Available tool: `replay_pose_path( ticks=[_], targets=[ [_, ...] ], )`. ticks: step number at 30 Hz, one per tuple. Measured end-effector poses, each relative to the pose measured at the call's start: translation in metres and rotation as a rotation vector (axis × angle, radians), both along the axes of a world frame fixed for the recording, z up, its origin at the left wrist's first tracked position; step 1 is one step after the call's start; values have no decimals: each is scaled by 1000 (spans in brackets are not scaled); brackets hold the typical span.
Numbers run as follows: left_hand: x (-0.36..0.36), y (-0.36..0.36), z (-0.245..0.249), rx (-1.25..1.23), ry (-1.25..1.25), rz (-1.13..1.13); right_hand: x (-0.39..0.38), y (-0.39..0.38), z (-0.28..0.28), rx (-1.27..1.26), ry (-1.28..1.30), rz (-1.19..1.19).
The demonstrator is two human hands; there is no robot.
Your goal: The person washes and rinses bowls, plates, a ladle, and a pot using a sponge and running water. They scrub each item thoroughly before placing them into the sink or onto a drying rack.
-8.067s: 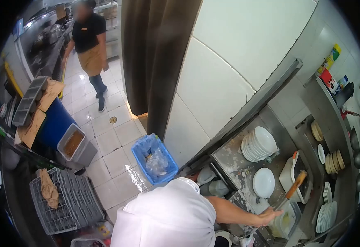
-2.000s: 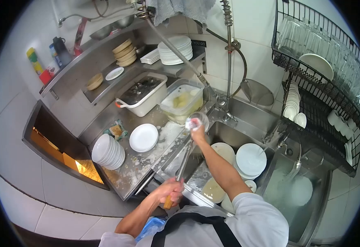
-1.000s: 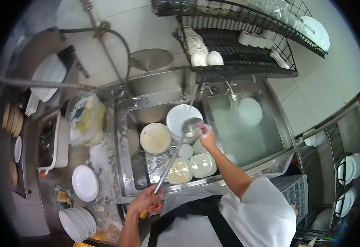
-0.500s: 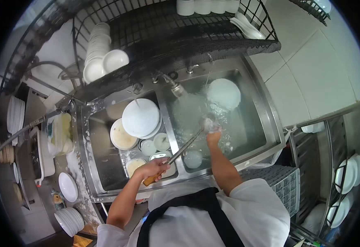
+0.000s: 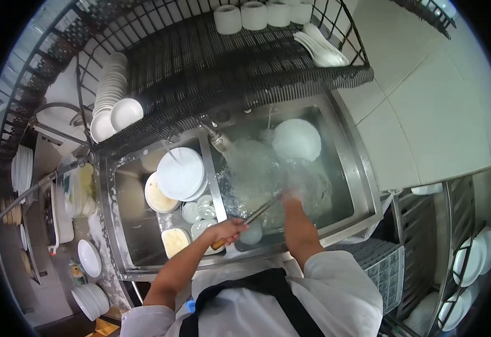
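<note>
My left hand [image 5: 230,230] is closed around a long metal utensil with a wooden handle [image 5: 259,212], held at a slant over the sink divider. Its far end goes down into the water of the right basin [image 5: 343,210]. At that end my right hand [image 5: 292,197] is in the splashing water, its fingers hidden by foam and blur; I cannot tell what it grips. A white plate [image 5: 297,140] lies in the water beyond it. Close to the front wall of this basin, a small round bowl [image 5: 251,233] sits underwater. A faucet [image 5: 218,140] pours into the basin.
In the left basin, white plates [image 5: 180,173] are stacked beside small dishes [image 5: 192,212] and a rectangular dish [image 5: 176,242]. Above hangs a black wire rack [image 5: 212,62] with stacked small bowls [image 5: 111,90], white cups [image 5: 254,16] and spoons [image 5: 321,48]. A grey crate [image 5: 383,269] stands at the right.
My right hand has gone deeper into the water, with more splashing around it. The utensil's far end has dipped under too. The camera view has tilted, showing more of the rack.
</note>
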State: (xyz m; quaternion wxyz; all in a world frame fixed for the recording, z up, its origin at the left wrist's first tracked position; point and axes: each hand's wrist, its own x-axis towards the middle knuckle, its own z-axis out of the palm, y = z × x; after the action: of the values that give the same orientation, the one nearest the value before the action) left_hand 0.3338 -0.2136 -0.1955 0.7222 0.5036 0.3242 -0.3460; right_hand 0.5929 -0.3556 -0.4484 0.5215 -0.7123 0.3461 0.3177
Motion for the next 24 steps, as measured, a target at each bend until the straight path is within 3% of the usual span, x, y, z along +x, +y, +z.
replay_pose_path(
  ticks=[3,6,8,12,16,21,24],
  targets=[
    [24,-12,104,282,-304,0,29,-17,10,398,19,-168],
    [12,-37,67,642,-750,56,67,-5,39,629,-39,-195],
    [19,-44,66,704,-862,113,90,15,68,735,-91,-177],
    [47,-25,63,629,-663,-4,122,52,140,892,-183,-122],
    [76,-17,47,791,-326,-169,137,39,206,981,-250,-59],
    [94,-30,-22,795,-84,-3,140,5,261,1015,-303,12],
    [104,-26,3,781,-145,43,135,-3,262,986,-318,-6]
  ],
)
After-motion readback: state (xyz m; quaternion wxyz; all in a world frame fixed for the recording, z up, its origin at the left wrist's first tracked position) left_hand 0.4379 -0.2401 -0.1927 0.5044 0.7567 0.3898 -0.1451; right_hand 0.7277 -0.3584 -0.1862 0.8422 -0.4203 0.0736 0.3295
